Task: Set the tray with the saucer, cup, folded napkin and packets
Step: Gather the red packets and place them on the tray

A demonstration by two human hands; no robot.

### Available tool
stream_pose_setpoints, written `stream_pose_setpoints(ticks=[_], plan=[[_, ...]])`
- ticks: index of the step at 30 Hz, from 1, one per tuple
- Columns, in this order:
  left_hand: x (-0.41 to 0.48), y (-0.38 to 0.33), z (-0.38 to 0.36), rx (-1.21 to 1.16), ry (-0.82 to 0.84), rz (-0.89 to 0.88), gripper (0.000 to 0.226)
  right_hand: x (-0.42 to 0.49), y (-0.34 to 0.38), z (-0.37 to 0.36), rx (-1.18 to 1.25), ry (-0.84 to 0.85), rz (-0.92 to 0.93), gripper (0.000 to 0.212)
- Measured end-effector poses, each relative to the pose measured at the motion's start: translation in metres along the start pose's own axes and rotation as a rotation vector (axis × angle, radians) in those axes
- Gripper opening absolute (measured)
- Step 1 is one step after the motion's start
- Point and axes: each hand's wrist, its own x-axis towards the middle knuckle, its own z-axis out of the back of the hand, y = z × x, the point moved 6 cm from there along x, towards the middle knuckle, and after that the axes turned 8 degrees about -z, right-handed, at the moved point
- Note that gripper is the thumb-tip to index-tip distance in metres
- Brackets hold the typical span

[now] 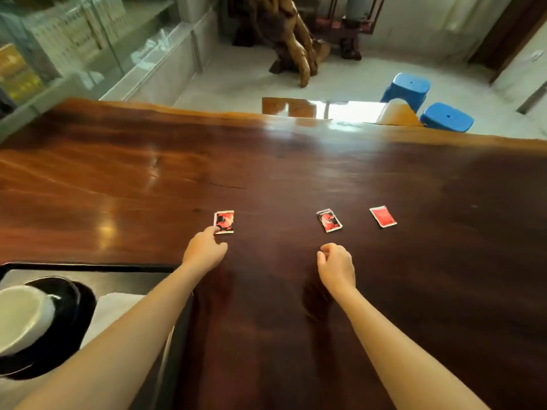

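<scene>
Wide dark wooden table (pixel 296 173), glossy, filling most of the view, far edge running left to right. Black tray (pixel 88 267) at the near left corner, only partly in frame, far rim parallel to the table's near side. On it, black saucer (pixel 71 321) carrying white cup (pixel 20 315), cup tipped toward the camera by the wide lens, mouth facing up. White folded napkin (pixel 112 309) just right of the saucer, partly hidden under the left forearm. Left hand (pixel 204 250) stretched forward, fingers curled loosely, one fingertip touching the near left corner of the left packet (pixel 224 222); nothing pinched. Right hand (pixel 336 266) hovering above the table, fingers and thumb drawn in close together, holding nothing, just short of the middle packet (pixel 329 220). Three red packets in a loose row across the table's middle: left one with long axis pointing almost straight away, middle one tilted, far end leaning left, right packet (pixel 382 216) plain red, tilted the same way, well apart from both hands.
</scene>
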Motion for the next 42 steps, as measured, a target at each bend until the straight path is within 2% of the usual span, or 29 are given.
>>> stream_pose_setpoints(ticks=[5, 9, 14, 18, 20, 22, 25, 28, 31, 33, 35, 38, 42], plan=[[0.06, 0.003, -0.005, 0.198, -0.131, 0.038, 0.042, 0.057, -0.012, 0.003, -0.108, -0.205, 0.027, 0.035], [0.082, -0.003, -0.015, 0.298, -0.157, 0.025, 0.049, 0.093, -0.015, -0.006, -0.165, -0.246, -0.003, 0.052], [0.086, -0.018, -0.031, 0.411, -0.21, -0.055, 0.052, 0.117, -0.017, -0.02, -0.089, -0.266, -0.003, 0.043], [0.098, -0.004, -0.033, 0.121, -0.115, 0.123, 0.059, 0.115, -0.023, -0.021, 0.045, -0.301, -0.012, 0.04], [0.098, -0.002, -0.035, -0.001, -0.087, 0.146, 0.049, 0.11, -0.023, -0.019, 0.107, -0.317, 0.02, 0.037], [0.092, -0.009, -0.038, -0.087, -0.117, 0.097, 0.035, 0.101, -0.022, -0.019, 0.171, -0.307, 0.068, 0.032], [0.076, -0.021, -0.058, -0.403, -0.087, 0.06, 0.025, 0.087, -0.022, -0.021, 0.341, -0.188, 0.063, 0.025], [0.054, -0.034, -0.087, -0.872, 0.022, 0.164, 0.011, 0.063, -0.019, -0.025, 0.606, -0.035, 0.011, 0.023], [0.032, -0.047, -0.112, -1.19, 0.091, 0.282, 0.014, 0.039, -0.016, -0.034, 0.859, 0.109, -0.06, 0.028], [0.022, -0.053, -0.123, -1.244, 0.138, 0.287, 0.019, 0.03, -0.017, -0.036, 0.945, 0.159, -0.093, 0.03], [0.016, -0.058, -0.129, -1.256, 0.185, 0.259, 0.022, 0.026, -0.014, -0.031, 0.931, 0.177, -0.069, 0.035], [0.011, -0.064, -0.134, -1.238, 0.25, 0.199, 0.025, 0.024, -0.008, -0.022, 0.801, 0.227, 0.056, 0.042], [0.005, -0.072, -0.141, -1.164, 0.358, 0.136, 0.029, 0.022, 0.001, -0.016, 0.572, 0.301, 0.253, 0.029]])
